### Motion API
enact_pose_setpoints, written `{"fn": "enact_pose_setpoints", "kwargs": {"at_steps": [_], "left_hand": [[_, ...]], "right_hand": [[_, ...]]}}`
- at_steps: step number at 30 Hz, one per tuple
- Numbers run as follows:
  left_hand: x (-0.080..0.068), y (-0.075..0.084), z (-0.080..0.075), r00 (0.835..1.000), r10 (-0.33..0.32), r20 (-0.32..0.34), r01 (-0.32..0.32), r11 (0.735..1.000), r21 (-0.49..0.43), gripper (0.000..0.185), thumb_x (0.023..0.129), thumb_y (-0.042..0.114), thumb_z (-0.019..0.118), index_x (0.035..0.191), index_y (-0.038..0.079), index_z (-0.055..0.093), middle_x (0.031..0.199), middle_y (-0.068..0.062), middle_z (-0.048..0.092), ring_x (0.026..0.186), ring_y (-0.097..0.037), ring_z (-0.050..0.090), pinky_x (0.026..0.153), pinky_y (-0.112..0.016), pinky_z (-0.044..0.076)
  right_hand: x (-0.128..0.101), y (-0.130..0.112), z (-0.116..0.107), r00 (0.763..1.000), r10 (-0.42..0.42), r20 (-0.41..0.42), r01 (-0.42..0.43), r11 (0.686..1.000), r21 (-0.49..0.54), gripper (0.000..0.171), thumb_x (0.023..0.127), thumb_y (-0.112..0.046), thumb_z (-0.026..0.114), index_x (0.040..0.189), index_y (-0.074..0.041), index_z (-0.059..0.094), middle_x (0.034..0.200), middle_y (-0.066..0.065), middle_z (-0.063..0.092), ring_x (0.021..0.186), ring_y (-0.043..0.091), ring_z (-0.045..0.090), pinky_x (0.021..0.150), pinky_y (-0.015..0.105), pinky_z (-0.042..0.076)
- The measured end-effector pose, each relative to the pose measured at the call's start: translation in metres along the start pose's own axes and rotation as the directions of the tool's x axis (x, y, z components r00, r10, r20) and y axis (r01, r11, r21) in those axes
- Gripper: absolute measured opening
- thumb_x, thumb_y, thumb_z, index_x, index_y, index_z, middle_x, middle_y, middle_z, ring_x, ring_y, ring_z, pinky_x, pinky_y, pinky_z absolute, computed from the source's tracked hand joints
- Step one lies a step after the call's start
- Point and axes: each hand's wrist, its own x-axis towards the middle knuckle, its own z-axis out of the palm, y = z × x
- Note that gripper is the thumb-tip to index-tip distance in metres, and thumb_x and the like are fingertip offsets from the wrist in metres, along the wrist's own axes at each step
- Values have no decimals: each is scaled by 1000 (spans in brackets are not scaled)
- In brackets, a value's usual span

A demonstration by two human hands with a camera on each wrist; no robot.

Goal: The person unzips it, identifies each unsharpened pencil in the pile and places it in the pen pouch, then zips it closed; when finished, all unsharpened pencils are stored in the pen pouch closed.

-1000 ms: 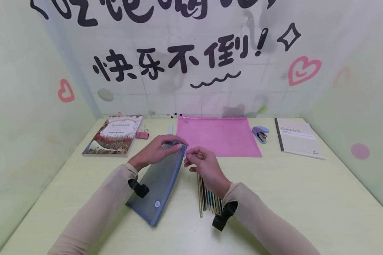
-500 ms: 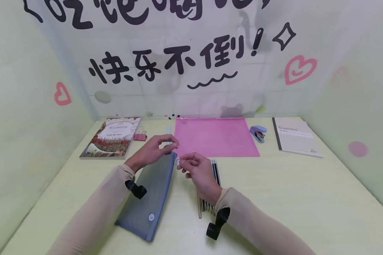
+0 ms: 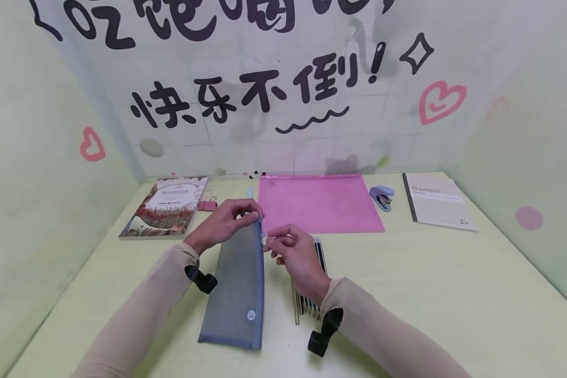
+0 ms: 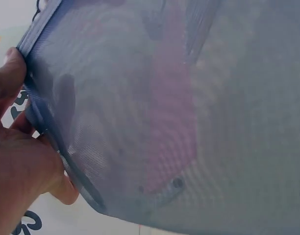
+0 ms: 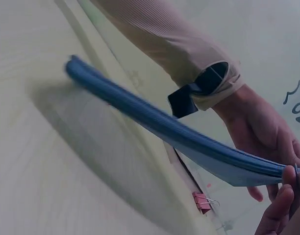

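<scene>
A long grey-blue mesh pencil pouch [image 3: 236,286] lies on the pale green table, its far end lifted. My left hand [image 3: 227,220] pinches that far corner of the pouch [image 4: 155,112]; the thumb and fingers grip its edge in the left wrist view. My right hand [image 3: 288,247] pinches the zipper pull at the same end, and the pouch [image 5: 179,132] slants up toward it in the right wrist view. A row of coloured pencils [image 3: 312,294] lies on the table under my right wrist.
A pink zip folder [image 3: 318,203] lies at the back centre. A book [image 3: 165,206] and a pink binder clip [image 3: 208,203] are at the back left. A blue stapler [image 3: 381,197] and a notebook [image 3: 437,202] sit at the back right. Walls close in three sides.
The pouch has swung from slanting left to lying nearly straight toward me. Both hands stay at its far end, shifted slightly left.
</scene>
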Motion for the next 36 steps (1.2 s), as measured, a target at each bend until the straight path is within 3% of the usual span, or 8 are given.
{"fn": "enact_pose_setpoints", "kwargs": {"at_steps": [10, 20, 24, 28, 33, 36], "left_hand": [[8, -3, -16, 992, -51, -112, 45, 997, -56, 24, 104, 26, 54, 116, 9, 66, 109, -1, 63, 97, -23, 53, 86, -35, 42], [11, -9, -27, 972, -121, -201, 95, 986, -138, 29, 104, 33, 53, 115, 9, 65, 112, -2, 62, 98, -19, 52, 87, -33, 44], [12, -10, -29, 969, -140, -205, 108, 981, -161, 35, 104, 35, 51, 119, 6, 62, 113, -1, 61, 98, -19, 52, 87, -32, 44], [11, -12, -24, 967, -163, -197, 132, 978, -163, 39, 105, 41, 48, 124, 8, 59, 115, 0, 59, 105, -21, 52, 92, -32, 42], [10, -16, -12, 981, -161, -112, 137, 971, -195, 41, 107, 36, 45, 134, 6, 49, 142, -12, 47, 125, -29, 45, 103, -41, 38], [5, -12, -4, 976, -202, -78, 187, 970, -157, 43, 104, 30, 50, 141, 10, 43, 155, -14, 36, 138, -34, 38, 108, -52, 41]], "right_hand": [[-31, 10, -10, 990, 98, 97, -92, 993, -71, 15, 97, -9, 62, 111, -3, 60, 82, 0, 74, 81, 18, 63, 64, 25, 45], [-76, 17, -19, 957, 164, 238, -153, 986, -60, 21, 91, -9, 68, 108, 1, 58, 78, -1, 72, 74, 13, 61, 58, 21, 42], [-88, 15, -23, 952, 158, 261, -148, 987, -55, 22, 91, -8, 68, 107, 3, 57, 78, -1, 72, 75, 13, 64, 58, 22, 44], [-85, 9, -23, 956, 151, 250, -148, 989, -32, 21, 92, -8, 67, 108, 2, 57, 81, -1, 73, 80, 14, 67, 64, 26, 52], [-76, 2, -19, 965, 132, 226, -140, 990, 20, 17, 94, -5, 63, 109, 2, 58, 83, -3, 71, 85, 14, 69, 74, 32, 61], [-72, 1, -18, 973, 114, 201, -123, 992, 34, 16, 95, -5, 63, 108, 3, 58, 83, -3, 71, 86, 14, 69, 77, 34, 62]]}}
